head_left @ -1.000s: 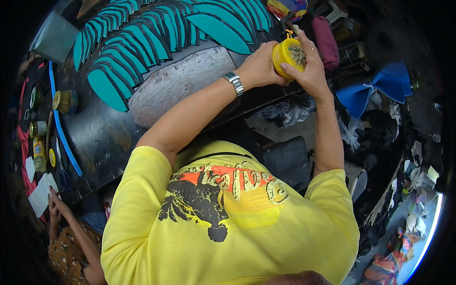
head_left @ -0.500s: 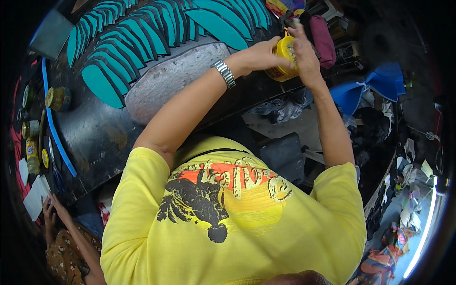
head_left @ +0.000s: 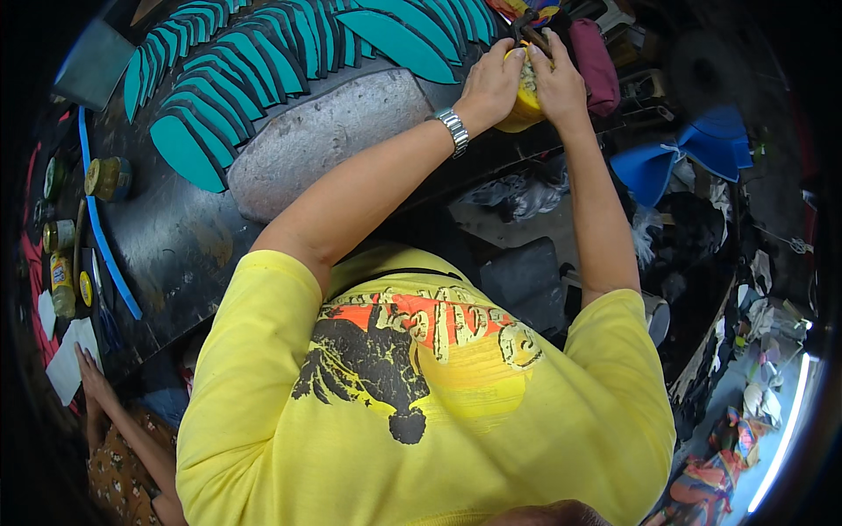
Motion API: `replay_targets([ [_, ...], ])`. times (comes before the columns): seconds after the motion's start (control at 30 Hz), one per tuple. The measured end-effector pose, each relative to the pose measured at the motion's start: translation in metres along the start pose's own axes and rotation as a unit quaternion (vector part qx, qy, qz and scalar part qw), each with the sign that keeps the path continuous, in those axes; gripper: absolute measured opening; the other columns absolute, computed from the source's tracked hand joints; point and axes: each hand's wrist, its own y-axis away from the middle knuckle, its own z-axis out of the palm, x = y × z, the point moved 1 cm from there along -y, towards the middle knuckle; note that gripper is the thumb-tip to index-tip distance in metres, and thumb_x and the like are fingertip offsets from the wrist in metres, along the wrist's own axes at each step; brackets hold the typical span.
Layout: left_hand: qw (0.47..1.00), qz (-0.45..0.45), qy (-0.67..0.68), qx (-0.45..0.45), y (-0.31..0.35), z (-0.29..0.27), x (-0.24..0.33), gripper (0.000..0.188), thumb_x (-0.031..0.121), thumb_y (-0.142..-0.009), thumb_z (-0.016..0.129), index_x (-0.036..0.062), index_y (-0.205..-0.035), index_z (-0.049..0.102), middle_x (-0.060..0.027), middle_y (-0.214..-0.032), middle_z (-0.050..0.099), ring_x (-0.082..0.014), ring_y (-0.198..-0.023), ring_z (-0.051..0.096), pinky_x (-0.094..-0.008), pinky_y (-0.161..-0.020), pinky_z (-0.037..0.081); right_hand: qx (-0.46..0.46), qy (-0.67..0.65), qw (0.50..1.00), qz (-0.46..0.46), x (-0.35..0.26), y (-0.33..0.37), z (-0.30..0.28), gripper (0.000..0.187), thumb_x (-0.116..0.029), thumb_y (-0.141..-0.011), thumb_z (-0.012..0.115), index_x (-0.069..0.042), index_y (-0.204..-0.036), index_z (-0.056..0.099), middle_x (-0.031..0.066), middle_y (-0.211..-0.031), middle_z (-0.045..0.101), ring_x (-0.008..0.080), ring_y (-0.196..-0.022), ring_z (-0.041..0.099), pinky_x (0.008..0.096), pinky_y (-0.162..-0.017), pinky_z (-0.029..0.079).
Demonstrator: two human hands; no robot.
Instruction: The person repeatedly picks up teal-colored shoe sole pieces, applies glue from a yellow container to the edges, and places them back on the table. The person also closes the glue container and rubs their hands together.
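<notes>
Near the table's far right edge stands a yellow tub (head_left: 520, 116) with a crusted, pale-stained top. My left hand (head_left: 493, 83), a metal watch on its wrist, grips the tub's left side. On the other side my right hand (head_left: 561, 86) closes round it, fingertips at the far rim. What lies between the fingertips is partly hidden. Just beyond them is a dark tool with a brown handle (head_left: 535, 35). Left of my hands a grey, rough oblong slab (head_left: 329, 140) rests on the table beside rows of overlapping teal, dark-edged curved pieces (head_left: 189, 153).
The dark table (head_left: 189, 263) carries jars (head_left: 107, 180), a bottle (head_left: 62, 285) and a blue strip (head_left: 107, 254) at left. Another person's hands (head_left: 92, 377) touch white paper (head_left: 68, 361) there. A maroon pouch (head_left: 595, 68) and blue sheet pieces (head_left: 649, 167) lie at right.
Both hands have moved slightly away from me, with the tub between them. The right hand's fingers, blurred before, now rest against the tub. The other person's hands have shifted over the paper.
</notes>
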Motion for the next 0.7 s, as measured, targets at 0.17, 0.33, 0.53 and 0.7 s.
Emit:
replay_targets([
  [0.17, 1.0, 0.02, 0.02, 0.002, 0.004, -0.008, 0.002, 0.048, 0.031, -0.102, 0.043, -0.0015, -0.137, 0.047, -0.0287, -0.122, 0.061, -0.0405, -0.117, 0.058, -0.0395, -0.098, 0.044, 0.023, 0.042, 0.996, -0.075, -0.015, 0.008, -0.003, 0.045, -0.034, -0.098, 0.053, -0.012, -0.137, 0.049, 0.0214, -0.108, 0.068, 0.0423, -0.102, 0.064, 0.0463, -0.084, 0.052],
  [0.33, 0.999, 0.03, 0.02, -0.031, 0.003, -0.007, 0.003, 0.045, 0.028, -0.103, 0.043, -0.0004, -0.138, 0.045, -0.0283, -0.123, 0.061, -0.0413, -0.116, 0.058, -0.0398, -0.096, 0.046, 0.047, 0.032, 0.997, -0.054, -0.02, 0.012, -0.004, 0.043, -0.034, -0.099, 0.052, -0.013, -0.136, 0.052, 0.0212, -0.109, 0.068, 0.0405, -0.1, 0.066, 0.0452, -0.083, 0.052],
  [0.53, 0.993, 0.103, 0.034, -0.042, -0.003, -0.005, -0.004, 0.045, 0.03, -0.101, 0.044, 0.0003, -0.134, 0.043, -0.0344, -0.111, 0.061, -0.0494, -0.106, 0.057, -0.0496, -0.088, 0.048, 0.054, 0.098, 0.992, -0.054, -0.016, 0.017, -0.001, 0.046, -0.041, -0.1, 0.05, -0.013, -0.137, 0.054, 0.0193, -0.111, 0.068, 0.0381, -0.103, 0.065, 0.0439, -0.083, 0.052],
  [0.7, 0.993, 0.052, 0.066, -0.08, -0.007, -0.003, -0.012, 0.049, 0.032, -0.1, 0.043, -0.0009, -0.137, 0.039, -0.0357, -0.119, 0.057, -0.0487, -0.112, 0.055, -0.0485, -0.093, 0.046, 0.026, 0.099, 0.994, -0.035, -0.013, 0.015, -0.002, 0.055, -0.05, -0.102, 0.04, -0.014, -0.142, 0.048, 0.018, -0.118, 0.066, 0.0379, -0.111, 0.062, 0.0429, -0.09, 0.049],
])
